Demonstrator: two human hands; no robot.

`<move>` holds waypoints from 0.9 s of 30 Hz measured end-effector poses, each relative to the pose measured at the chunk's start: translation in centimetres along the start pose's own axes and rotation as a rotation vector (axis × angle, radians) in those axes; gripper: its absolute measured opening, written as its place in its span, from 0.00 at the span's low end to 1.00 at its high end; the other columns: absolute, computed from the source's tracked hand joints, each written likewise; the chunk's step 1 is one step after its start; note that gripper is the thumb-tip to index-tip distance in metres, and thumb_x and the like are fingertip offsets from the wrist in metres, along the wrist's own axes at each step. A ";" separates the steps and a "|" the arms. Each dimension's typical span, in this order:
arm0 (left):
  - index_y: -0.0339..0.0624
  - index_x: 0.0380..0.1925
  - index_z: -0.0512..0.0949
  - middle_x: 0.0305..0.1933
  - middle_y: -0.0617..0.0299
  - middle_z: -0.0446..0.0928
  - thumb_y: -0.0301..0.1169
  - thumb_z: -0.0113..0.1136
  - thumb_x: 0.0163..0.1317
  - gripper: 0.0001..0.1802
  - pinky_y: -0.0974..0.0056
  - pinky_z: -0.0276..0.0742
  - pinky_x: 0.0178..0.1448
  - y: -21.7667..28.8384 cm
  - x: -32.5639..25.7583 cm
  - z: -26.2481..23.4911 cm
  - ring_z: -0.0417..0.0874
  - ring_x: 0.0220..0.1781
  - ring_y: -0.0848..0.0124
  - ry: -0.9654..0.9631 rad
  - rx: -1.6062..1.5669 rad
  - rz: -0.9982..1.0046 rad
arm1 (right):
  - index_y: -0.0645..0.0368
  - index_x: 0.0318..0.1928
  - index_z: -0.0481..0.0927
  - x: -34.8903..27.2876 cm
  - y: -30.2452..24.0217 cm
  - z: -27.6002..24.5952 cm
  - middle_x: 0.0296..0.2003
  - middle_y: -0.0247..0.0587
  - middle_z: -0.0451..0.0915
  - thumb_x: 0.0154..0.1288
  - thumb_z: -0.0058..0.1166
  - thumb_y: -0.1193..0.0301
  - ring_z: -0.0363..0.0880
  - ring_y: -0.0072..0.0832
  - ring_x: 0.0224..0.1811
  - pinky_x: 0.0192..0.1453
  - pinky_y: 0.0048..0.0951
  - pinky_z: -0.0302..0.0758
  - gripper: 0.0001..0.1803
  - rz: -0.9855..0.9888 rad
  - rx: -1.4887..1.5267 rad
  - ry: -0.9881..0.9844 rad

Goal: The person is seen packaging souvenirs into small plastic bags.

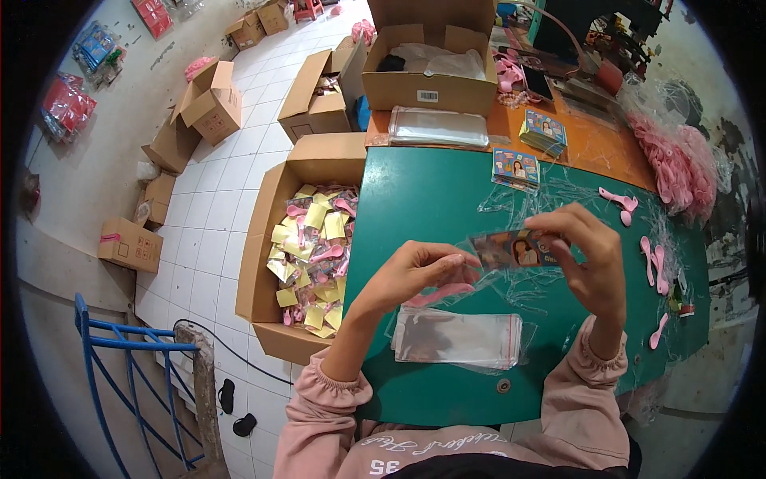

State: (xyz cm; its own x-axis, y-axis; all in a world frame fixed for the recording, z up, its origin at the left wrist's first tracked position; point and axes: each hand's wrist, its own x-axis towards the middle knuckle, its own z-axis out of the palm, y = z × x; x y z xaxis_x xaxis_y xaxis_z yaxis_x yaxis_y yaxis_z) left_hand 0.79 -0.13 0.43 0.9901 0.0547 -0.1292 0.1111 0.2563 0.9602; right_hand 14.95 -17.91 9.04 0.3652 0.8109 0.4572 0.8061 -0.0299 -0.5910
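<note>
"While the grip of the right hand (586,249) pinches the printed card (520,251) by its right end, what's the left hand (427,271) doing?"

"Its grip pinches a clear bag (472,241), a pink item (440,295) just under the fingers."

"And the card's place?"

"Above the green counter (423,203), beyond the stacked clear sleeves (455,337)."

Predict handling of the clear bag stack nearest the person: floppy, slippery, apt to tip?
The clear bag stack is probably floppy and light: its film looks thin and see-through. It likely slides and fans out: the surface is glossy and the edges sit uneven. Tipping looks unlikely, as it lies flat on the green table.
</note>
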 end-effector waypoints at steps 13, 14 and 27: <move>0.43 0.60 0.60 0.27 0.60 0.79 0.33 0.57 0.59 0.29 0.72 0.70 0.33 -0.6 -0.8 2.5 0.73 0.26 0.80 0.051 0.425 0.106 | 0.61 0.34 0.74 -0.4 1.2 3.5 0.29 0.45 0.74 0.50 0.57 0.76 0.75 0.40 0.29 0.32 0.33 0.71 0.09 0.038 0.059 -0.573; 0.47 0.65 0.53 0.29 0.59 0.80 0.31 0.58 0.58 0.36 0.73 0.69 0.34 -0.6 -1.0 2.8 0.72 0.28 0.81 0.098 0.470 0.085 | 0.61 0.34 0.74 -0.6 1.6 4.0 0.29 0.45 0.74 0.50 0.57 0.76 0.75 0.40 0.29 0.32 0.33 0.71 0.09 0.040 0.060 -0.572; 0.36 0.62 0.52 0.53 0.51 0.69 0.31 0.61 0.53 0.40 0.67 0.71 0.54 -2.7 -0.3 -0.6 0.75 0.50 0.69 -0.028 -0.281 0.207 | 0.61 0.23 0.72 1.0 5.6 3.4 0.21 0.27 0.71 0.50 0.63 0.73 0.68 0.13 0.26 0.29 0.19 0.66 0.11 0.449 0.489 -0.443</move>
State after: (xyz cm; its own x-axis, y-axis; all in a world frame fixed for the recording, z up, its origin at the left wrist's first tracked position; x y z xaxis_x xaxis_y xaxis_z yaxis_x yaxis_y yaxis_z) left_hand 0.09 -0.31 -2.29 0.9916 0.1076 0.0721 -0.1166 0.4987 0.8589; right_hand 18.25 -15.28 3.86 0.3050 0.9420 -0.1401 0.2928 -0.2327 -0.9274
